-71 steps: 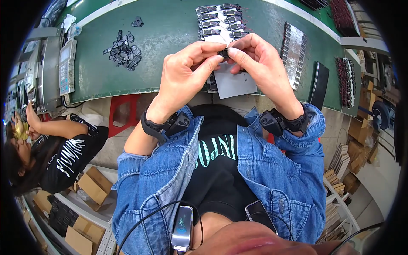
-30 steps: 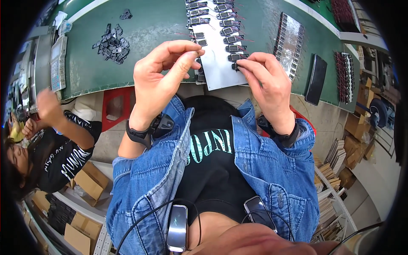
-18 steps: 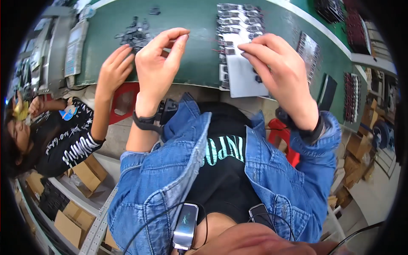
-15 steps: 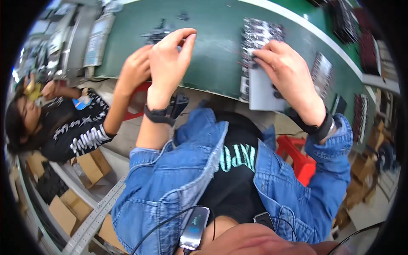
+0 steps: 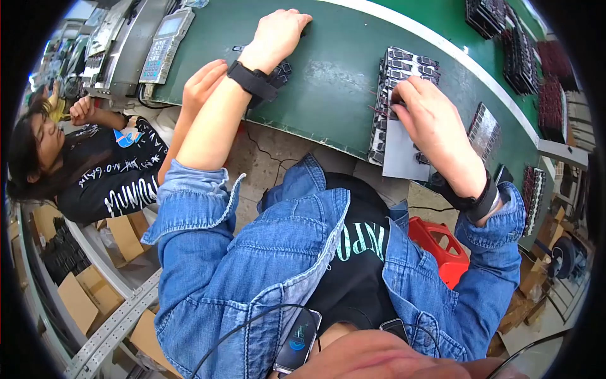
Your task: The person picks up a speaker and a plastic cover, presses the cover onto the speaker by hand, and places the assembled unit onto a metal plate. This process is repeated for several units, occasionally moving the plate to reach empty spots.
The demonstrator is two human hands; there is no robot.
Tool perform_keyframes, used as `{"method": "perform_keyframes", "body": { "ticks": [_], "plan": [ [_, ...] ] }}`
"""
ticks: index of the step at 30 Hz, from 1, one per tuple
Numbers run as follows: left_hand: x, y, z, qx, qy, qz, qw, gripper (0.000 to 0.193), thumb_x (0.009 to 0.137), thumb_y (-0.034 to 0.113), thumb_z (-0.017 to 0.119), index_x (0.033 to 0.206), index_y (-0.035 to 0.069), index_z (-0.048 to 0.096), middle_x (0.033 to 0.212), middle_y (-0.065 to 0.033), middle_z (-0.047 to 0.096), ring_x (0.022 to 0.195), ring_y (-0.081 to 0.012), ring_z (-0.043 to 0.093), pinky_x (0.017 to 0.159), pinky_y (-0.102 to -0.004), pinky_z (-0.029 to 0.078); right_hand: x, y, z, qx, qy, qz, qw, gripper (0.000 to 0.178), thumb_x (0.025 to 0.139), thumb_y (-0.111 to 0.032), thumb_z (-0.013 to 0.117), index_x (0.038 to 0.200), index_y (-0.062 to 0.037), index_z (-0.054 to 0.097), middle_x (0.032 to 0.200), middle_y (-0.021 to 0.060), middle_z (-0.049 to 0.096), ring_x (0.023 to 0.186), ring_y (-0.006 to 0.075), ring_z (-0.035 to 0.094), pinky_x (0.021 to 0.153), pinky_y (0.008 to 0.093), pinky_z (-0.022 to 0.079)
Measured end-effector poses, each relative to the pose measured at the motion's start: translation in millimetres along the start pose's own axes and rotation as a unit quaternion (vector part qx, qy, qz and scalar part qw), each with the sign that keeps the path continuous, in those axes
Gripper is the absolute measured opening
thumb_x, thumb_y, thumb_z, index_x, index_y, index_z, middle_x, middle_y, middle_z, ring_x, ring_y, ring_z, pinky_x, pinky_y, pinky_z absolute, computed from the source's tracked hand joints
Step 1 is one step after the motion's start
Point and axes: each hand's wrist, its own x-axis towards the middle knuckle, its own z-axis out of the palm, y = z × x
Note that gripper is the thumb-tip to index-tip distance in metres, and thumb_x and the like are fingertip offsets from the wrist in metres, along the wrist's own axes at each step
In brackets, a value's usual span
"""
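My left hand (image 5: 278, 39) reaches over the far part of the green table (image 5: 334, 104), its fingers bent down and together; a dark bit shows under the fingertips, too hidden to name. Small black parts (image 5: 282, 72) lie beside and partly behind my left wrist. My right hand (image 5: 435, 123) is over a tray (image 5: 399, 148) with a pale sheet, carrying rows of small black parts with thin red wires. Its thumb and forefinger pinch a small black part (image 5: 395, 105) at the rows; the fingertips partly cover it.
A co-worker's hand (image 5: 201, 85) is close beside my left forearm. A keypad device with a screen (image 5: 165, 47) stands at the table's left. Another filled tray (image 5: 485, 132) lies right of my right hand. Stacks of black parts (image 5: 521, 57) stand far right. A red stool (image 5: 442, 249) is below the table edge.
My left hand has moved away from me, toward the table's far side, with its fingers now turned down. My right hand stays at the tray. The whole view has shifted slightly.
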Motion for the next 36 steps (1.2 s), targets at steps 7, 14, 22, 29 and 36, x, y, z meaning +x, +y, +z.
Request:
{"method": "perform_keyframes", "body": {
  "ticks": [7, 14, 22, 29, 36],
  "plan": [
    [-14.3, 0.3, -3.2, 0.058, -0.008, 0.034, 0.998, 0.019, 0.082, 0.009, 0.06, 0.097, 0.006, 0.072, 0.094, -0.0155, 0.072, 0.086, -0.0344, 0.069, 0.075, -0.0443, 0.057, -4.9, -6.0, 4.7, -0.011, -0.003, 0.006, 1.0, 0.02, 0.085, -0.004, 0.066, 0.101, -0.0017, 0.055, 0.095, 0.0162, 0.058, 0.091, 0.0368, 0.059, 0.078, 0.0447, 0.049],
    [-53.5, 63.1, -39.7, -0.172, 0.063, -0.051, 0.982, 0.018, 0.083, 0.013, 0.063, 0.097, 0.005, 0.072, 0.087, -0.0149, 0.072, 0.084, -0.0338, 0.069, 0.075, -0.043, 0.056, -5.4, -4.1, 14.1, -0.052, -0.018, 0.015, 0.998, 0.024, 0.084, -0.003, 0.065, 0.104, -0.0015, 0.053, 0.095, 0.0174, 0.058, 0.09, 0.038, 0.059, 0.078, 0.0456, 0.049],
    [-84.7, 86.7, -50.8, -0.21, -0.182, -0.081, 0.957, 0.023, 0.085, 0.023, 0.068, 0.1, 0.006, 0.071, 0.085, -0.0138, 0.072, 0.083, -0.0334, 0.07, 0.075, -0.041, 0.055, 7.4, 8.5, 17.7, 0.014, 0.029, -0.057, 0.998, 0.026, 0.085, -0.001, 0.064, 0.109, -0.0003, 0.055, 0.094, 0.0179, 0.06, 0.09, 0.039, 0.06, 0.078, 0.0445, 0.05],
    [-101.2, 93.0, -45.4, -0.244, -0.066, -0.078, 0.964, 0.021, 0.087, 0.022, 0.071, 0.103, 0.008, 0.071, 0.092, -0.0105, 0.069, 0.086, -0.0307, 0.069, 0.075, -0.0389, 0.055, 8.1, -6.5, -24.1, 0.096, 0.016, 0.057, 0.994, 0.029, 0.092, -0.004, 0.065, 0.12, 0.0021, 0.061, 0.096, 0.0128, 0.066, 0.086, 0.023, 0.065, 0.079, 0.0301, 0.05],
    [-108.7, 97.1, -30.3, -0.219, 0.027, 0.043, 0.974, 0.019, 0.085, 0.016, 0.073, 0.102, 0.008, 0.069, 0.096, -0.0053, 0.064, 0.087, -0.026, 0.066, 0.076, -0.0364, 0.054, -34.7, -0.2, -50.6, 0.466, 0.043, 0.234, 0.852, 0.022, 0.098, -0.007, 0.063, 0.118, 0.0009, 0.064, 0.103, 0.0064, 0.069, 0.088, 0.0112, 0.063, 0.082, 0.0252, 0.05]
  ]
}}
